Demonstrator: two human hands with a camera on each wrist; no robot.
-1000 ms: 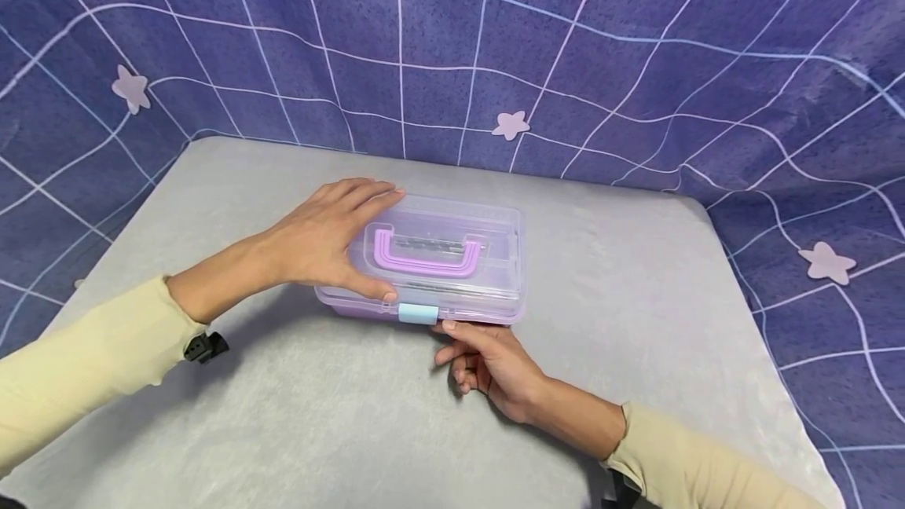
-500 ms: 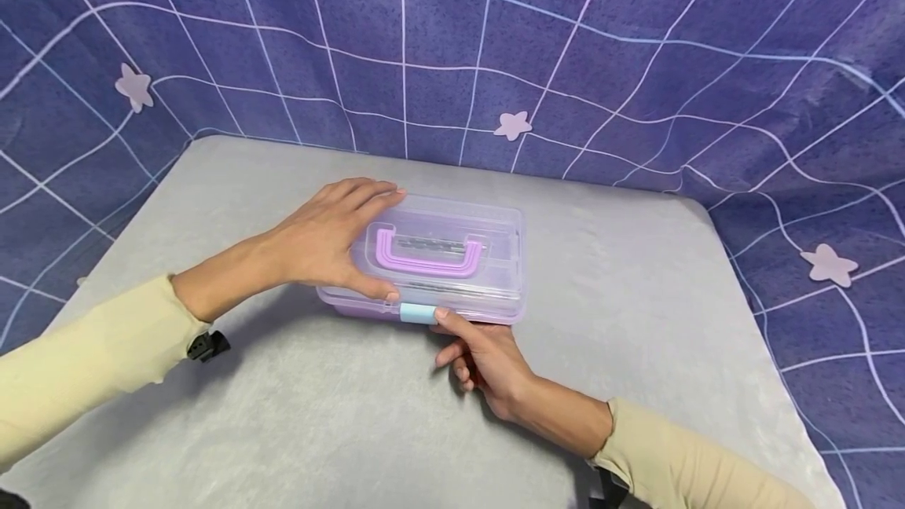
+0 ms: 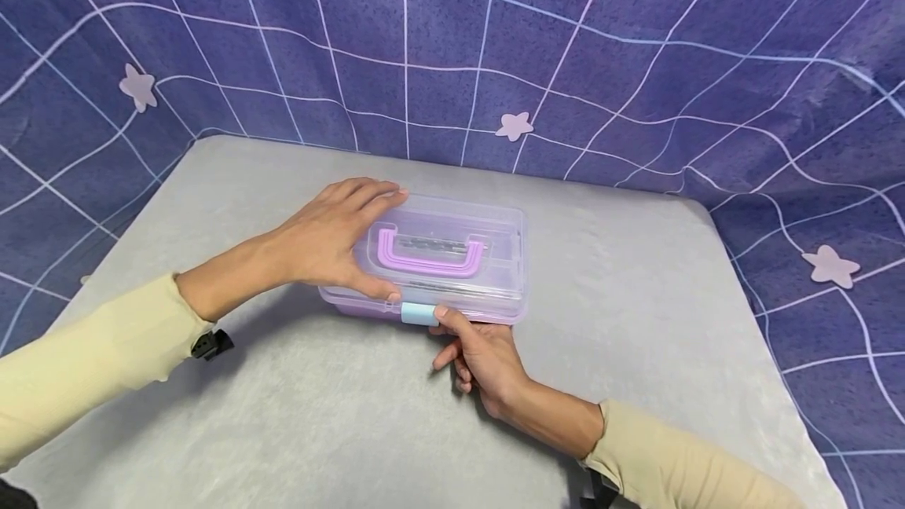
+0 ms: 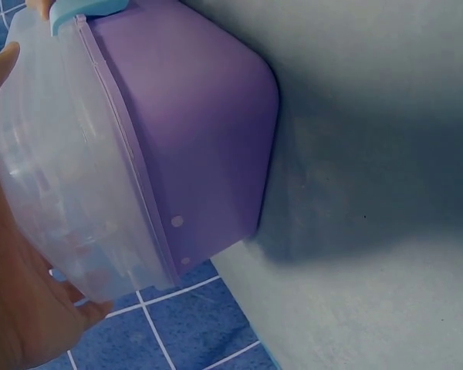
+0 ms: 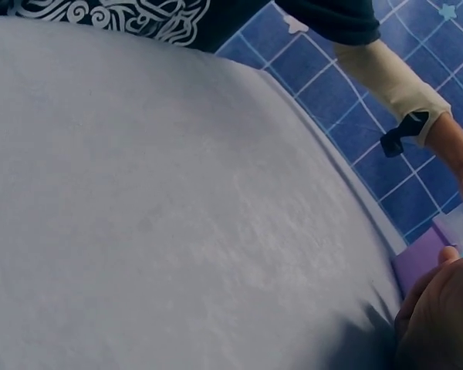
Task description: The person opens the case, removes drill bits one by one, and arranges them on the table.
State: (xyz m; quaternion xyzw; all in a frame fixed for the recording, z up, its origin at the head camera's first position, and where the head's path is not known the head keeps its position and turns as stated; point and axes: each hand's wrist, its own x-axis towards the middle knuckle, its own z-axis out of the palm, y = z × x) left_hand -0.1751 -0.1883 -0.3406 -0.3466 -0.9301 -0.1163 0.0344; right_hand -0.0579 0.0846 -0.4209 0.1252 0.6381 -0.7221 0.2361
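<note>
A plastic storage box with a clear lid and purple base sits closed on the grey-covered table. Folded flat on its lid is a pink-purple carry handle. My left hand spans the lid's left end, thumb at the front edge and fingertips round the back edge, as the left wrist view shows on the clear lid. At the front, my right hand has its thumb on the right end of the light blue latch, index finger beneath; its other fingers are loosely bent. Contents are blurred through the lid.
The grey cloth covers the table around the box. Behind and at the sides hangs a blue-purple curtain with grid lines and stars. A dark wrist camera sits at the left cuff.
My right thumb has risen from just below the latch onto its right end, and the right forearm has shifted slightly left. The left hand and box stay in place.
</note>
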